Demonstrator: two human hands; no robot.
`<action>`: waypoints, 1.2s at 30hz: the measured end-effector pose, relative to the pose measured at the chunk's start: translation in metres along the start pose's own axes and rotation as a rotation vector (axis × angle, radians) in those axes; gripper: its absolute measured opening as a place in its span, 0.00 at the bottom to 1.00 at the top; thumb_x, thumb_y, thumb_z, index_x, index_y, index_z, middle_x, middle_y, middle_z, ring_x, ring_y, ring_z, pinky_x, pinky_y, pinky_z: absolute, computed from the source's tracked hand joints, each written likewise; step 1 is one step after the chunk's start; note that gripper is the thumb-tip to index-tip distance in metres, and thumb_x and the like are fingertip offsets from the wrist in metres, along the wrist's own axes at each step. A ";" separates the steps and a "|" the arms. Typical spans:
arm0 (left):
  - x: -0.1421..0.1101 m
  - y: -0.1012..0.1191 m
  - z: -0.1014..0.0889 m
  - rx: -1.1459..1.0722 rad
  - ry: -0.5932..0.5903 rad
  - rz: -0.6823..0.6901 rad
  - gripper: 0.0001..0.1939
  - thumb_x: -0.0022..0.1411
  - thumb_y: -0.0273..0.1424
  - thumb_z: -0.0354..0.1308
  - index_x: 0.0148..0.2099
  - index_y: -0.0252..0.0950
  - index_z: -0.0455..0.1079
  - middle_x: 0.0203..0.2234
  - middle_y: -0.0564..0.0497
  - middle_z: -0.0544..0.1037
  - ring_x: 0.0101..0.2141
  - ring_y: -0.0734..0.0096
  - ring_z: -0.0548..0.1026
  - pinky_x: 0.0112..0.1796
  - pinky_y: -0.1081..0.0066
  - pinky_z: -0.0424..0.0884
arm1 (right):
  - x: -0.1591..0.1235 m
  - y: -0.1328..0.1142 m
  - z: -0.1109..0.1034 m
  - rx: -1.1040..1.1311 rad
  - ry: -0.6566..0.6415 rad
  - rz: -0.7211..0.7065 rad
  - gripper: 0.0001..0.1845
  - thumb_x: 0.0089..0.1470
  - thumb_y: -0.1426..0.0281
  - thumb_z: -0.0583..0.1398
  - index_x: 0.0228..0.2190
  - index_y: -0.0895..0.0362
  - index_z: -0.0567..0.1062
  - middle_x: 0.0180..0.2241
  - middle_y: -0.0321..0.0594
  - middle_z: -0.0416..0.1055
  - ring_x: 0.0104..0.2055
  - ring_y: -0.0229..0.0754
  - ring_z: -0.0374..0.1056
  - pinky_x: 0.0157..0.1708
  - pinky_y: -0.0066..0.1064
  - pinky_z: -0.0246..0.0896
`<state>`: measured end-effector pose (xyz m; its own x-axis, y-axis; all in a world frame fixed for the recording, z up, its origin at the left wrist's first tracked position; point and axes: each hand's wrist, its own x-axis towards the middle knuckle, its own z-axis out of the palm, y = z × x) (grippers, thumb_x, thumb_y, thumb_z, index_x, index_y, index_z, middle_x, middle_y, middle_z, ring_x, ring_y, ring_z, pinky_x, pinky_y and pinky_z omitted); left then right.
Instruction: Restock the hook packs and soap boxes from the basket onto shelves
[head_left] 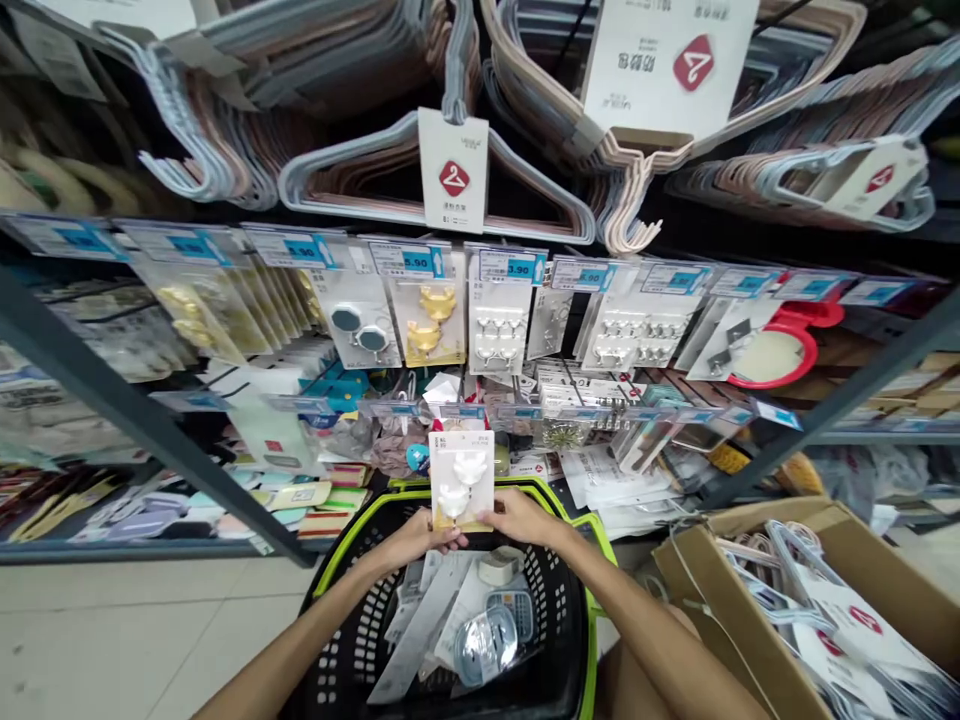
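A carded pack of white hooks (471, 468) is held upright between both my hands, above the basket. My left hand (424, 537) is closed on its lower left edge, fingers under the card. At the lower right corner my right hand (520, 518) pinches it between thumb and fingers. Below my hands is a black shopping basket (358, 610) with a lime-green rim. In it lie several packaged goods, among them a blue round item in clear wrap (486, 645) and some white cards. Similar hook packs (431, 325) hang on the rack ahead.
Bundled clothes hangers (435, 215) fill the top shelf, above a row of price tags (409, 262). Dark metal posts (150, 410) slant down on both sides. A cardboard box (739, 610) of packed hangers stands at the right. Tiled floor (112, 630) shows at the left.
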<state>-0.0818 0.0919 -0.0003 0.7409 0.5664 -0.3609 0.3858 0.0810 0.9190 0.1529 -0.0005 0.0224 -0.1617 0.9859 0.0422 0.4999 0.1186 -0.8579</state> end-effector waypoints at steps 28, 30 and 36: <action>0.011 -0.015 -0.015 -0.066 -0.025 0.034 0.20 0.50 0.41 0.69 0.38 0.29 0.80 0.35 0.43 0.84 0.31 0.70 0.78 0.36 0.70 0.72 | 0.010 0.008 0.016 -0.070 -0.043 -0.047 0.19 0.61 0.58 0.56 0.36 0.59 0.79 0.38 0.47 0.80 0.42 0.52 0.74 0.46 0.40 0.67; 0.003 -0.008 -0.022 -0.082 -0.040 0.032 0.21 0.48 0.41 0.71 0.39 0.29 0.81 0.34 0.42 0.84 0.31 0.69 0.79 0.37 0.70 0.73 | 0.011 0.003 0.018 -0.046 -0.020 -0.029 0.19 0.61 0.56 0.56 0.34 0.59 0.77 0.36 0.46 0.79 0.39 0.51 0.74 0.43 0.38 0.66; -0.035 0.031 -0.046 0.088 -0.021 0.228 0.21 0.59 0.46 0.67 0.41 0.31 0.83 0.37 0.42 0.84 0.34 0.68 0.79 0.39 0.72 0.72 | 0.009 -0.024 0.020 0.067 0.145 -0.079 0.19 0.63 0.55 0.57 0.35 0.58 0.75 0.30 0.41 0.76 0.33 0.45 0.72 0.36 0.33 0.64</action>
<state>-0.1210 0.1120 0.0486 0.8251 0.5448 -0.1497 0.2529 -0.1192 0.9601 0.1231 0.0033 0.0330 -0.0710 0.9812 0.1797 0.4317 0.1927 -0.8812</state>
